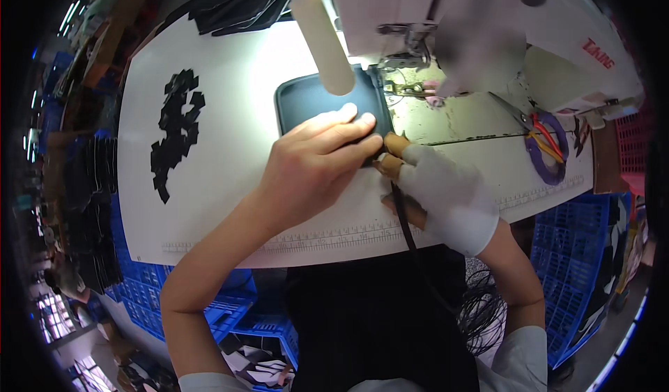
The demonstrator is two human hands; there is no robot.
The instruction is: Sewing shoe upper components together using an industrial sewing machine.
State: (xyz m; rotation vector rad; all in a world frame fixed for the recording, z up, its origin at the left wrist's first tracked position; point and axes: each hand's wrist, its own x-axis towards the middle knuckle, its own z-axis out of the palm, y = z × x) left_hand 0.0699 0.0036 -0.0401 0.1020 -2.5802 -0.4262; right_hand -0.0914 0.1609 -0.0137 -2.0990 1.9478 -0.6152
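Observation:
Under the sewing machine [414, 47] head lies a dark blue-grey panel [300, 103] with rounded corners and a black rim. My left hand [313, 151] rests on its near part, fingers stretched out and lying flat. Beside it, my right hand [439, 186] wears a white glove with tan coverings on the fingertips. Its fingers are closed on a narrow black strip [401, 211] at the panel's near right corner. From there the strip runs down over the table edge to a tangle of black strip [482, 308] near my lap. My left fingers partly cover the panel.
A pale lamp [324, 47] hangs over the panel. Small black pieces [174, 134] lie in a cluster at left. Scissors [543, 137] and a purple ring [545, 169] are at right. Black fabric [233, 5] lies at the back. Blue crates [568, 273] stand below the white table [230, 176].

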